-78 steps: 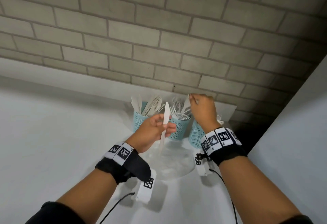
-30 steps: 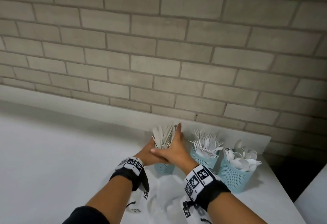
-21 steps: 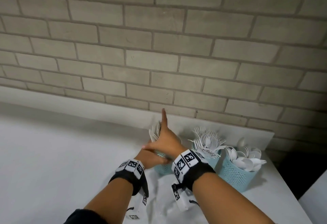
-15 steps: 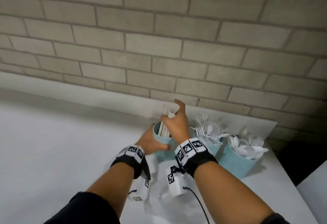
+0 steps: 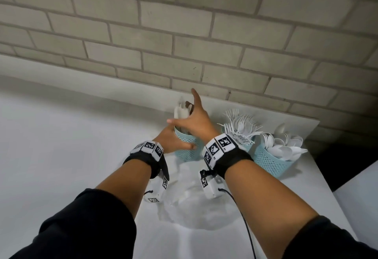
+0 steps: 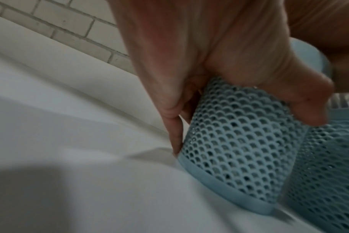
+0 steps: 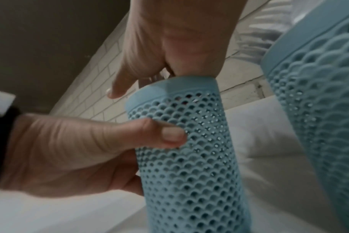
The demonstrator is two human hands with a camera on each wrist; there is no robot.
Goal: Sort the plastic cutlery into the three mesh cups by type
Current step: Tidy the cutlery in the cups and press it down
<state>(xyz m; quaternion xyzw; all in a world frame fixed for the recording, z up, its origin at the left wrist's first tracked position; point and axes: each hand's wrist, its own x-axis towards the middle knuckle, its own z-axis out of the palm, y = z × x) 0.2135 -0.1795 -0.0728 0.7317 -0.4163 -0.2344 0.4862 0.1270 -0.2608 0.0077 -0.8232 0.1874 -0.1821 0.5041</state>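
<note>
left hand (image 5: 173,139) wraps the pale blue mesh knife cup (image 5: 187,148) to steady it, while the right hand (image 5: 192,121) cups the white plastic knives (image 5: 180,111) in it, index finger out. fork cup (image 5: 240,135) just right, spoon cup (image 5: 272,158) beyond.

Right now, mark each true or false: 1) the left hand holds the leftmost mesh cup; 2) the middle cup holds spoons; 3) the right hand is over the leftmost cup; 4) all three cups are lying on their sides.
1) The left hand holds the leftmost mesh cup: true.
2) The middle cup holds spoons: false, it holds forks; the spoons are in the right cup.
3) The right hand is over the leftmost cup: true, at the knives.
4) All cups lie sideways: false, they stand on their bases.
</note>
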